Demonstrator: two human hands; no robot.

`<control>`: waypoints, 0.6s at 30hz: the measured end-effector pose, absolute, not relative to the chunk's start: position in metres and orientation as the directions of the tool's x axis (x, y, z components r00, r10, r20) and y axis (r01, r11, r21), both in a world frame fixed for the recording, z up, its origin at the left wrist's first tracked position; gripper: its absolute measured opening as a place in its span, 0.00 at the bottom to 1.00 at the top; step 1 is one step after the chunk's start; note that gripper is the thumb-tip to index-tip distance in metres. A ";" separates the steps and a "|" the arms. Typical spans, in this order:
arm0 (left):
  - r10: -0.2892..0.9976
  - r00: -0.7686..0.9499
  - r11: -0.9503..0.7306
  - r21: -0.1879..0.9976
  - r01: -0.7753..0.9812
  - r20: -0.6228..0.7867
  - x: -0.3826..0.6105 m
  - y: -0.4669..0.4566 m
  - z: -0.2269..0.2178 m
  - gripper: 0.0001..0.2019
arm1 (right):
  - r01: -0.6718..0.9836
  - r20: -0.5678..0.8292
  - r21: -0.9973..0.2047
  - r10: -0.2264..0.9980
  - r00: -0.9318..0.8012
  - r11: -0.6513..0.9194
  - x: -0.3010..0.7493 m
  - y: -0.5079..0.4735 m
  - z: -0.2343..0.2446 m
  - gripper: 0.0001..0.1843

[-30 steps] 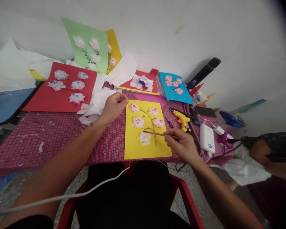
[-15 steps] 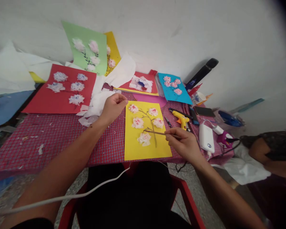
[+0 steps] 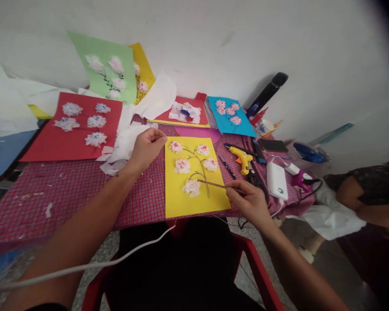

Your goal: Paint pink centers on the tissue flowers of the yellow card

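A yellow sheet lies on the red checked tablecloth in front of me. Several white-and-pink paper flowers and a drawn brown branch are on it. My right hand pinches a thin brush at the sheet's right edge; its tip rests by the lowest flower. My left hand is closed at the sheet's upper left corner, fingers curled on the corner or on something I cannot make out.
A red sheet, a green sheet and a blue sheet with flowers lie behind. A yellow glue gun, scissors and a white power bank sit to the right. White tissue scraps lie left. Another person's arm is at far right.
The view has shifted slightly; my right hand and brush stay by the lowest flower. My left hand keeps its place at the sheet's corner.
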State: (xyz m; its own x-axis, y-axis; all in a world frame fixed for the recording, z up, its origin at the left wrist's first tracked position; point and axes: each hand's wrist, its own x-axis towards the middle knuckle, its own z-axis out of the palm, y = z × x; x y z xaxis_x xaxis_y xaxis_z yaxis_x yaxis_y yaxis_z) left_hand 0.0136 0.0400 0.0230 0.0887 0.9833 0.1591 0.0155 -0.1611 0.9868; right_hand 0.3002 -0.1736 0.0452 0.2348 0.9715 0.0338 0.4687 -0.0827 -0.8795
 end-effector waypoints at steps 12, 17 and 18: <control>0.984 0.087 -0.156 0.987 0.028 0.153 0.013 0.043 0.019 0.05 | 0.403 0.021 -0.910 0.961 0.277 -0.096 0.302 -0.177 0.044 0.09; 0.986 0.086 -0.146 0.989 0.015 0.144 0.015 0.040 0.024 0.06 | 0.427 0.036 -0.899 0.955 0.295 -0.097 0.306 -0.194 0.042 0.08; 0.987 0.084 -0.142 0.990 0.015 0.140 0.015 0.039 0.025 0.06 | 0.434 0.044 -0.896 0.954 0.297 -0.094 0.306 -0.196 0.040 0.08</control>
State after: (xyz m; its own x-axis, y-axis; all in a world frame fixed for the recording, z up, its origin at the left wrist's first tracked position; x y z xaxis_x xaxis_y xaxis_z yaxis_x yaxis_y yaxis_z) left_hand 0.0154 0.0394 0.0253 0.0843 0.9865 0.1403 0.0147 -0.1421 0.9897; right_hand 0.3058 -0.1958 0.0402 0.2973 0.9538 0.0440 0.4342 -0.0940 -0.8959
